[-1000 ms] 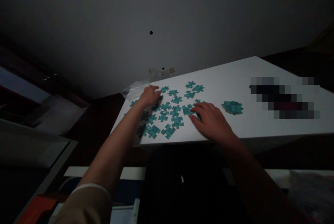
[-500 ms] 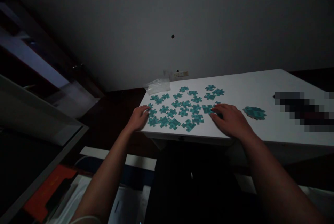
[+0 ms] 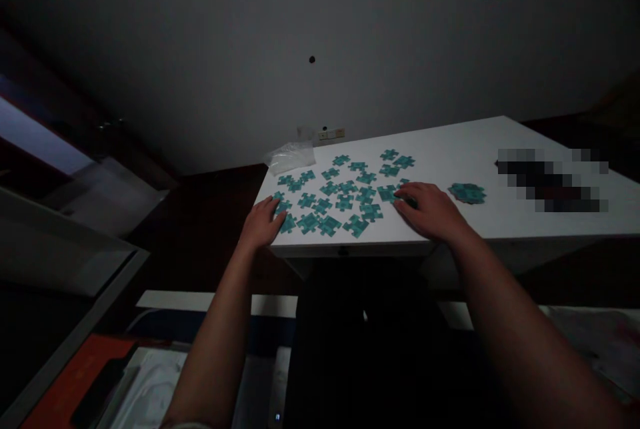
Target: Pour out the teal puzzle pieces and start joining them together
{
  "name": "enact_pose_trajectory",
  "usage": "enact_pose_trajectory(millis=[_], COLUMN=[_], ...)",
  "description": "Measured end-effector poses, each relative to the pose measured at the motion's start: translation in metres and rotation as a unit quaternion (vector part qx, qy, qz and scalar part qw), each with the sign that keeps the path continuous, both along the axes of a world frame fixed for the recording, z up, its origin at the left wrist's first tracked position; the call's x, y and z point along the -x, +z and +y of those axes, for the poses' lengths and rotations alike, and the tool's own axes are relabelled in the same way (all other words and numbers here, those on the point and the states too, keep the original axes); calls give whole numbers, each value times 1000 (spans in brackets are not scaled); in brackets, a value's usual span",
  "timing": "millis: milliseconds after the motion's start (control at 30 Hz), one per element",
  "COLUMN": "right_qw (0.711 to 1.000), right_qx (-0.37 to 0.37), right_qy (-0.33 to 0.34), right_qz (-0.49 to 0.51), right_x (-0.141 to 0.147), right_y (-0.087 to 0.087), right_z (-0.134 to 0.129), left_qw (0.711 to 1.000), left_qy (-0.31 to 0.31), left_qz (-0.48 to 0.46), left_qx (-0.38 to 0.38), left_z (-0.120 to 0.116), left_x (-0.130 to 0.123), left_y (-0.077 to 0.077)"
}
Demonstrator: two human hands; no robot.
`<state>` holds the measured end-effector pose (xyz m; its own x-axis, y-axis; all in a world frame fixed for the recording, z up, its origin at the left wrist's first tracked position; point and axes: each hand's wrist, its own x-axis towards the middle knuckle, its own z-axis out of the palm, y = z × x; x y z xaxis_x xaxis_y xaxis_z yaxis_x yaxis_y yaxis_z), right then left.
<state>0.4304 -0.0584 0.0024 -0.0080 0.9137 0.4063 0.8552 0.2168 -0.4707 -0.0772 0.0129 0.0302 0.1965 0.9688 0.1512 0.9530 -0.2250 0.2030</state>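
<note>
Spreading both bare hands over a loose scatter of flat teal jigsaw pieces, the person leans above a white rectangular worktop. The pieces lie face up across the near half of the surface, most of them apart, a few touching, and they reach close to the front edge. The left hand sits at the near left corner of the scatter, its grip loosely spread, with the fingertips on or just beside the pieces there and no pinch showing. The right hand arches over the right side of the scatter, fingers splayed and curving down onto the pieces. Those fingers hide what lies beneath, so I cannot tell whether that grip pinches a piece or only presses on it. Just beyond the right hand sits a small stacked pile of teal pieces. A crumpled clear plastic bag lies at the far left corner of the worktop, and a pixelated dark patch covers something near its right end. Behind, a small wall socket plate sits just above the back edge.
</note>
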Motion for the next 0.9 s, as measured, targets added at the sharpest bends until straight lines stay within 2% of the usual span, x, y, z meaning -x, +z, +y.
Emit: enact_pose_trajectory(millis=[900], right_qw=[1000], right_qx=[16], right_qy=[9], right_qz=[25], right_x=[3], right_y=[10], right_z=[-2], left_qw=[1000], left_qy=[3], left_qz=[-14], left_qx=[1], left_z=[4], left_x=[1], left_y=[1])
